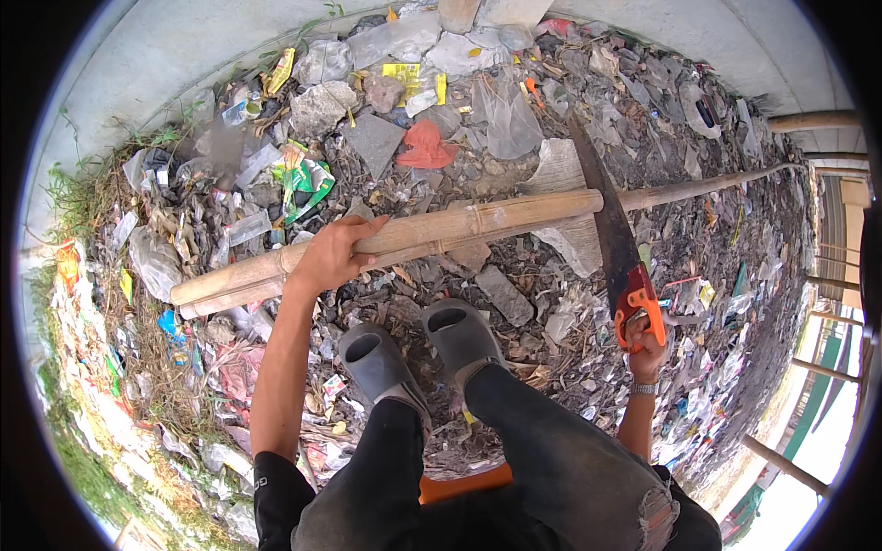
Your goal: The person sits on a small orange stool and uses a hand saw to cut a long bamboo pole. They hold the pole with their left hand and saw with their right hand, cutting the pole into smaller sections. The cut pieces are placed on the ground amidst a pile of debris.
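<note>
currently, left hand is curled over short pole and long pole; right hand is clenched around saw. at short pole's end, long pole appears unsevered.

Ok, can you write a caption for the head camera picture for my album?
A left hand on bamboo poles, a right hand gripping an orange-handled saw, over litter-strewn ground.

On my feed, the orange handsaw handle partly hides the right hand; a smudge blurs upper-left litter.
</note>
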### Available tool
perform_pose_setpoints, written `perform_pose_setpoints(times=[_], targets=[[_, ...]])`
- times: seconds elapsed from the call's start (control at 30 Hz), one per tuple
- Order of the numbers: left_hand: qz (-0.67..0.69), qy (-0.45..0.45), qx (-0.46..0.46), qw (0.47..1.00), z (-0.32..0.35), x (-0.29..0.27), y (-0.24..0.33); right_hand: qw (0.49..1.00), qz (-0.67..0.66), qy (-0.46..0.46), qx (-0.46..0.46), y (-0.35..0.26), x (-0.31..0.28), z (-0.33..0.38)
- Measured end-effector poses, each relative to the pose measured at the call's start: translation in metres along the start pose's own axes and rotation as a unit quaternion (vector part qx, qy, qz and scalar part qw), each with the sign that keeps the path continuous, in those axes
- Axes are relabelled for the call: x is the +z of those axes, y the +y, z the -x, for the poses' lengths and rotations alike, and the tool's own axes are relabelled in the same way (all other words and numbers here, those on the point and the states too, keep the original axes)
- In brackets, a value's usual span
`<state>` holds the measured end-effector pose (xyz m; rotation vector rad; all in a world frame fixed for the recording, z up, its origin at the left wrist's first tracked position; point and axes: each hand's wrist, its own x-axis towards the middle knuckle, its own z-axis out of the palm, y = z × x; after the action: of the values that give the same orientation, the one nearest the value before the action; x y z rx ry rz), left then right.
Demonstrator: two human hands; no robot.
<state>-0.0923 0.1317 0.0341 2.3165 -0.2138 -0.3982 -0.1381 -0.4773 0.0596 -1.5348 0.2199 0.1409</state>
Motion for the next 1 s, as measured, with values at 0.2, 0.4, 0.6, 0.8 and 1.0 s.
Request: perform_pose_setpoints(times=[0.2,0.4,0.6,0.8,1.0], targets=[[-0.012,0.016,0.007,1.0,0.003,0.0,-0.002,1.0,0.012,-0.01,-0.009,-0.001,0.005,-0.002],[-0.019,0.011,0.007,1.0,0.002,0.0,-0.002,0.999,0.041,-0.007,-0.011,0.007,-0.005,-0.016],[-0.015,0.005,-0.004,1.0,0.001,0.001,0.003,0.997,0.061,-0.047,-0.016,0.002,0.005,-0.057],[-0.007,0.009,-0.009,1.0,0.002,0.002,-0.001,0.999,0.004,-0.035,0.004,-0.002,-0.024,-0.002],[-0.04,0.059,0.008,0.997,0.003,0.001,-0.01,0.999,-0.003,0.035,0.001,0.001,-0.002,-0.007]])
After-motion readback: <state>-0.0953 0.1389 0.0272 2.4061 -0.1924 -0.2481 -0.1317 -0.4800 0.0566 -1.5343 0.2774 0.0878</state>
